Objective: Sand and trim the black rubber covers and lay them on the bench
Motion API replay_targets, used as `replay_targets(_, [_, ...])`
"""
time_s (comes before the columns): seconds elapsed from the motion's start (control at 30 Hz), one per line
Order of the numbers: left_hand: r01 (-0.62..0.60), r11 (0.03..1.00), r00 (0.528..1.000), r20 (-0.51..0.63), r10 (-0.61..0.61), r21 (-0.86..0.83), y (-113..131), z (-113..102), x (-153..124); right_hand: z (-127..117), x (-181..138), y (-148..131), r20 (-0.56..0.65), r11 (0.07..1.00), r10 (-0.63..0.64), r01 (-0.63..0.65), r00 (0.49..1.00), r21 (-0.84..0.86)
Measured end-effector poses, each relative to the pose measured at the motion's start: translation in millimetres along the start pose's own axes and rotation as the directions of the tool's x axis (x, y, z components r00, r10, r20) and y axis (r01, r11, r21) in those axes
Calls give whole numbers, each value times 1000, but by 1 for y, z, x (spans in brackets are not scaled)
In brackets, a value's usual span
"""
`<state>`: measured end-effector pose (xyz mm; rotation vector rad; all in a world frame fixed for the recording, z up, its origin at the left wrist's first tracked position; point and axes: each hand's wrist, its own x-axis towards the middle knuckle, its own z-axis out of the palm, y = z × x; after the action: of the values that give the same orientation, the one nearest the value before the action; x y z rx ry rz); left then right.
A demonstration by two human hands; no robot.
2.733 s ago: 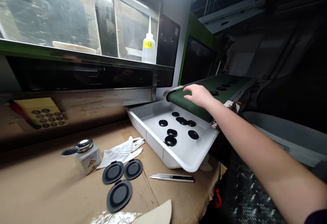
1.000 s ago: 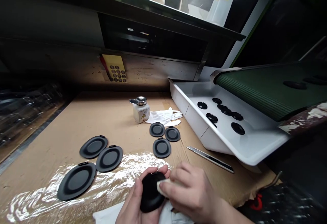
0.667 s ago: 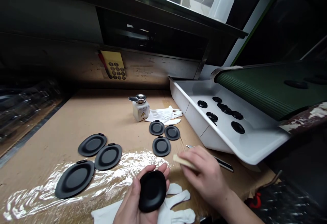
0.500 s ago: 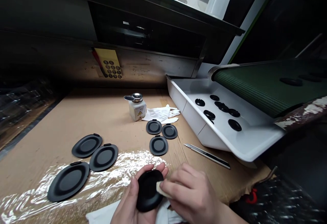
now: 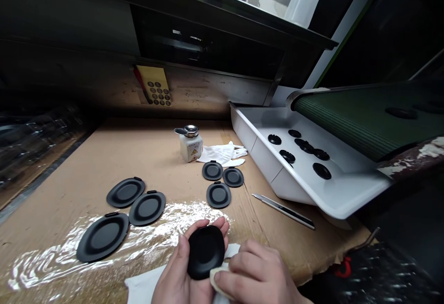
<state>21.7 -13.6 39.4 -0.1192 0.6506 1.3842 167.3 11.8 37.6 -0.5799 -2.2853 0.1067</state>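
My left hand (image 5: 172, 269) cradles a black rounded rubber disc (image 5: 206, 252) in its palm, low in the view. My right hand (image 5: 256, 278) pinches a small pale pad (image 5: 217, 278) against the disc's lower edge. A white cloth (image 5: 142, 286) lies under both hands. Three small black discs (image 5: 218, 195) sit on the cardboard ahead, and three larger flat ones (image 5: 102, 237) lie to the left, partly on a crinkled clear plastic film (image 5: 166, 220).
White gloves (image 5: 222, 154) and a metal-topped dispenser bottle (image 5: 190, 145) stand beyond the discs. To the right are a utility knife (image 5: 284, 210) and a white tray (image 5: 333, 200) holding several black discs, fed by a green conveyor belt (image 5: 347, 119).
My right hand has come back from the right, bringing the pad to the disc's lower edge. My left hand still holds the disc. The view has shifted slightly.
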Motion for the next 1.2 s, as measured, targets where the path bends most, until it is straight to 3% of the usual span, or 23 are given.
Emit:
replay_targets(0.2, [-9, 1000, 999, 33, 10, -16, 0, 1, 0, -14, 7, 13, 64, 978, 189, -194, 980, 75])
replay_targets(0.43, [-3, 1000, 999, 46, 3, -5, -1, 2, -2, -2, 8, -4, 53, 998, 53, -54, 997, 32])
replay_targets(0.63, [15, 1000, 1000, 13, -14, -23, -2, 4, -3, -12, 7, 0, 156, 995, 91, -95, 983, 19])
replay_targets(0.8, [13, 1000, 1000, 7, -13, 7, -2, 6, -5, 6, 20, -11, 76, 1000, 19, -18, 997, -18])
replay_targets(1.07, [-31, 999, 995, 96, 32, -7, -3, 5, -5, 22, 45, -11, -9, 961, 276, -276, 961, -31])
replay_targets(1.2, [-37, 999, 998, 42, 35, 32, -2, 7, -6, 17, 35, -18, 47, 985, 170, -171, 984, 17])
